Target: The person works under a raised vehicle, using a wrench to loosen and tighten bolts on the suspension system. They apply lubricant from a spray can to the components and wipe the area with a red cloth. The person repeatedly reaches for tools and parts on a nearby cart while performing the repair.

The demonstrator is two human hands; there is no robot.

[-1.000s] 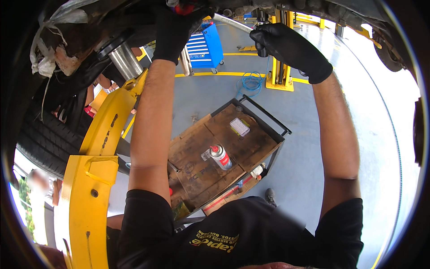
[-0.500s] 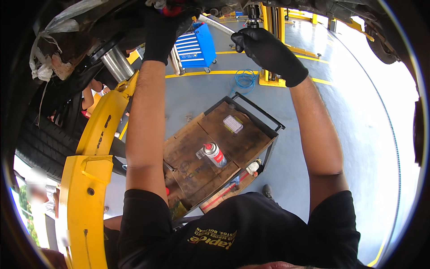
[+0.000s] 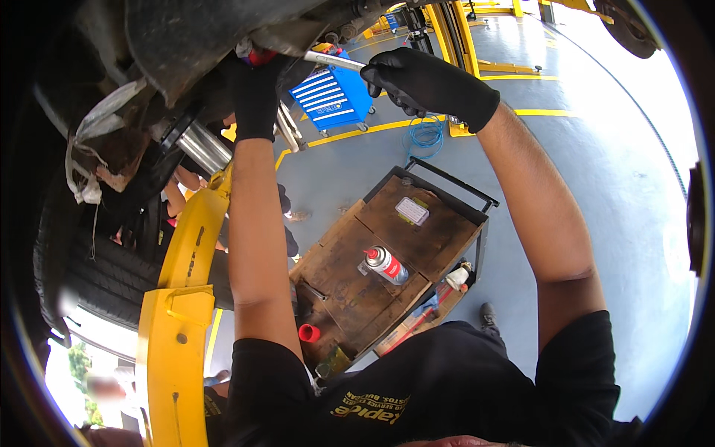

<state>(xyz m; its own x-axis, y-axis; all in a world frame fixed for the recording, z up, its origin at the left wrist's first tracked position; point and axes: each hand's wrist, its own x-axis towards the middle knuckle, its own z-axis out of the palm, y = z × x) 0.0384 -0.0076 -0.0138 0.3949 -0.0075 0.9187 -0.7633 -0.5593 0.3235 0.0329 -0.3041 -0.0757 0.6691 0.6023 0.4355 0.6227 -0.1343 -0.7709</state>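
Observation:
My left hand (image 3: 255, 100), in a black glove, reaches up under the dark vehicle underbody (image 3: 179, 41) beside a red part (image 3: 261, 55); its fingers are lost in shadow. My right hand (image 3: 424, 86), also gloved, is closed round the handle of a silver wrench (image 3: 333, 59), which runs leftward to the underbody near my left hand. Torn pale plastic (image 3: 104, 123) hangs from the underbody at the left. A shiny steel cylinder (image 3: 201, 149) stands on the yellow lift arm (image 3: 186, 249) left of my forearm.
Below me, a trolley (image 3: 450, 206) carries a spray can (image 3: 387, 266), small box (image 3: 412, 211) and red cap (image 3: 309, 332). Behind are a blue tool chest (image 3: 335, 104), blue hose (image 3: 426, 134) and yellow lift post (image 3: 458, 37). A tyre (image 3: 104, 290) and other people's limbs (image 3: 175, 201) are at left.
My right hand has moved left with the wrench, relative to the trolley. The view has shifted, showing more underbody at the top and the trolley farther right than half a second ago.

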